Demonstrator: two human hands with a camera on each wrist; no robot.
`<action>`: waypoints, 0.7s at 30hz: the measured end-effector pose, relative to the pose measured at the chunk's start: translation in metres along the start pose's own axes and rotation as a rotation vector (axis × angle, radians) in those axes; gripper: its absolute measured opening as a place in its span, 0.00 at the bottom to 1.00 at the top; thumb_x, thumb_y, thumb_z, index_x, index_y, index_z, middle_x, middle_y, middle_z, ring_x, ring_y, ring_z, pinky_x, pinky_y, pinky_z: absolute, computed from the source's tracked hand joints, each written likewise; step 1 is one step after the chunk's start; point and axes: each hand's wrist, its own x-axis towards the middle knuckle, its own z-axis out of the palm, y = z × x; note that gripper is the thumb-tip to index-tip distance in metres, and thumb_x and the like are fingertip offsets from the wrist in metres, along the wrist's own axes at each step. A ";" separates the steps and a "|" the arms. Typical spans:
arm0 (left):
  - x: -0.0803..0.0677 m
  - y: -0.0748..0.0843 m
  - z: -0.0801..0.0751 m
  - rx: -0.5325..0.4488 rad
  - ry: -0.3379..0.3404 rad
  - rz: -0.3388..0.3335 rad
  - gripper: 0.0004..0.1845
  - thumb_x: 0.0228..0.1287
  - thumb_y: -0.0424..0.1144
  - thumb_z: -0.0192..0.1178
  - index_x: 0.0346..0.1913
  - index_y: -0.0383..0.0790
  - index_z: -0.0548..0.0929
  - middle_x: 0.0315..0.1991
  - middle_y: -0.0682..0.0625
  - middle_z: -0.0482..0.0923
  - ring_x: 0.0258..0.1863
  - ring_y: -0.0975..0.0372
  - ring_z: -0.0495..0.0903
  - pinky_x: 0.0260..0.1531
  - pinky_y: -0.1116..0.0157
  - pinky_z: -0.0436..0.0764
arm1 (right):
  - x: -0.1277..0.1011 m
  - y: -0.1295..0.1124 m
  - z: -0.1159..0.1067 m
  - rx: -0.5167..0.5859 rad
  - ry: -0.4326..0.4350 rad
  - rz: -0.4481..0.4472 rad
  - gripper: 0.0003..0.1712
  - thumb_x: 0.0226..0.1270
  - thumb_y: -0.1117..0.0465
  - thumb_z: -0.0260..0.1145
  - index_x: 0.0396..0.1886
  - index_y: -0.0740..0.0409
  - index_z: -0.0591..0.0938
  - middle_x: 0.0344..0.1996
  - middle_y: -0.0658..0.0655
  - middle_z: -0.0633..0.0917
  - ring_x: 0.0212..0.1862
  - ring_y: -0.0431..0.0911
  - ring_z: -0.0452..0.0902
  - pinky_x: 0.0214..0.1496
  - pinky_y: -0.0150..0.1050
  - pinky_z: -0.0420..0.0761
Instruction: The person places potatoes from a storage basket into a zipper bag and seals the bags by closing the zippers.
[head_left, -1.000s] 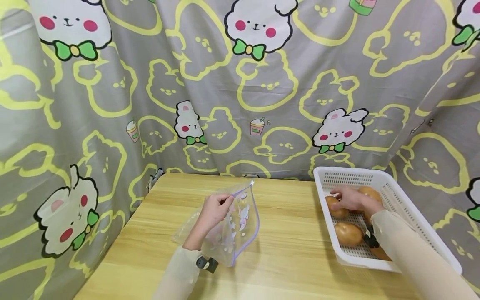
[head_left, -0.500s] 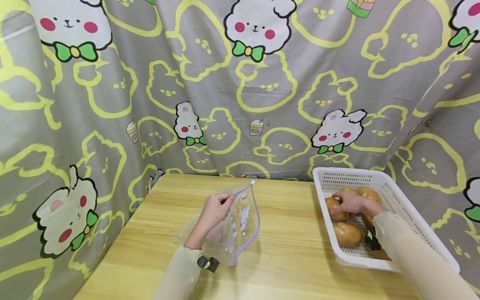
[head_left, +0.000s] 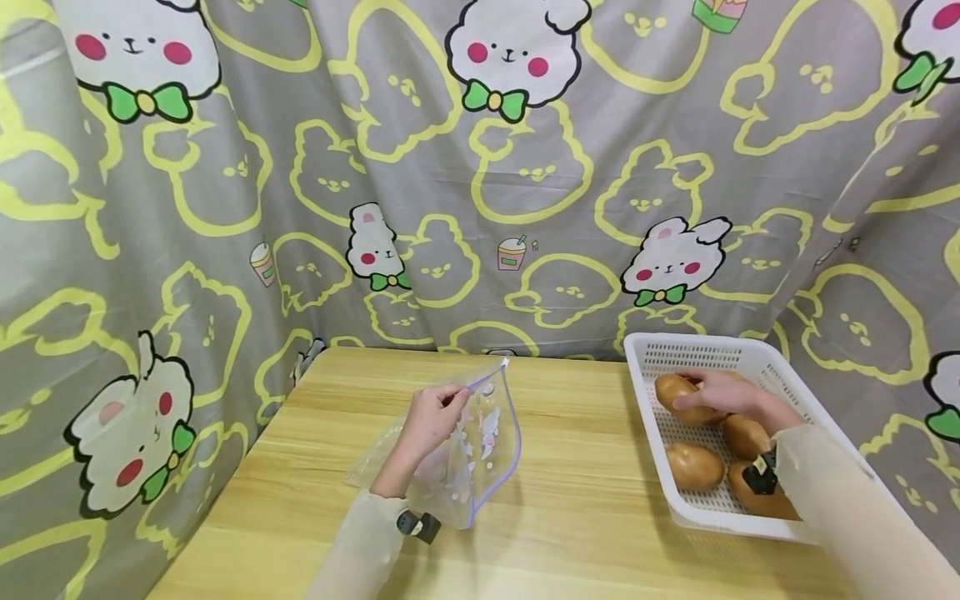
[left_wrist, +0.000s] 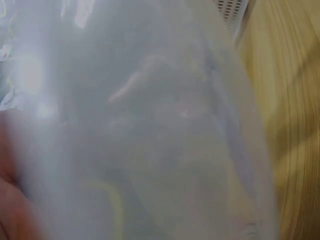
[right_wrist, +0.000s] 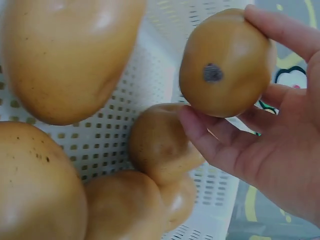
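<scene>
In the head view my left hand [head_left: 429, 421] pinches the upper edge of a clear zip-lock bag [head_left: 487, 442] with a purple seal and small printed figures. The bag's mouth gapes toward the right, and its film fills most of the left wrist view. My right hand [head_left: 723, 394] is over the white basket, gripping a smooth brown potato [head_left: 671, 390]. In the right wrist view, fingers and thumb curl round this potato [right_wrist: 225, 65], which shows a dark round spot. Several other potatoes [head_left: 694, 467] lie in the basket below.
The white perforated plastic basket [head_left: 660, 475] stands at the right of the wooden table [head_left: 577, 467]. A grey patterned curtain [head_left: 450, 183] hangs behind the table and along both sides.
My right hand has shifted up and slightly right with the potato, away from the basket's left wall, uncovering more potatoes below. The left hand and bag are nearly still.
</scene>
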 end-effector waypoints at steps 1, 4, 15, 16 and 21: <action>0.000 0.000 0.001 -0.001 -0.002 0.001 0.12 0.69 0.39 0.55 0.27 0.42 0.83 0.11 0.54 0.70 0.08 0.65 0.66 0.08 0.71 0.65 | -0.002 -0.001 -0.002 -0.011 0.012 0.001 0.45 0.58 0.47 0.68 0.66 0.70 0.64 0.56 0.68 0.75 0.49 0.53 0.74 0.48 0.46 0.73; 0.001 0.001 0.002 -0.009 -0.006 -0.001 0.12 0.69 0.39 0.55 0.27 0.42 0.82 0.11 0.53 0.69 0.08 0.65 0.66 0.08 0.71 0.65 | -0.009 -0.004 -0.008 0.003 0.031 -0.008 0.44 0.59 0.47 0.67 0.66 0.71 0.64 0.57 0.69 0.73 0.51 0.54 0.73 0.52 0.48 0.71; 0.003 0.004 0.009 -0.023 -0.016 0.012 0.12 0.69 0.40 0.55 0.30 0.39 0.83 0.12 0.54 0.70 0.07 0.66 0.66 0.07 0.70 0.66 | -0.022 -0.038 -0.011 0.077 0.107 -0.132 0.38 0.61 0.52 0.67 0.66 0.64 0.64 0.54 0.65 0.74 0.50 0.53 0.72 0.49 0.43 0.73; 0.003 0.004 0.009 -0.024 -0.014 0.012 0.12 0.69 0.40 0.54 0.31 0.38 0.84 0.12 0.54 0.70 0.07 0.66 0.66 0.07 0.70 0.66 | -0.022 -0.044 -0.010 0.074 0.113 -0.143 0.38 0.61 0.52 0.68 0.66 0.63 0.65 0.53 0.64 0.75 0.50 0.52 0.72 0.49 0.42 0.73; 0.005 0.007 0.011 -0.021 -0.020 0.021 0.15 0.70 0.41 0.54 0.24 0.43 0.80 0.11 0.53 0.69 0.07 0.64 0.67 0.08 0.70 0.68 | -0.022 -0.071 -0.002 0.096 0.114 -0.200 0.38 0.58 0.53 0.71 0.65 0.60 0.66 0.50 0.61 0.76 0.47 0.51 0.73 0.46 0.38 0.74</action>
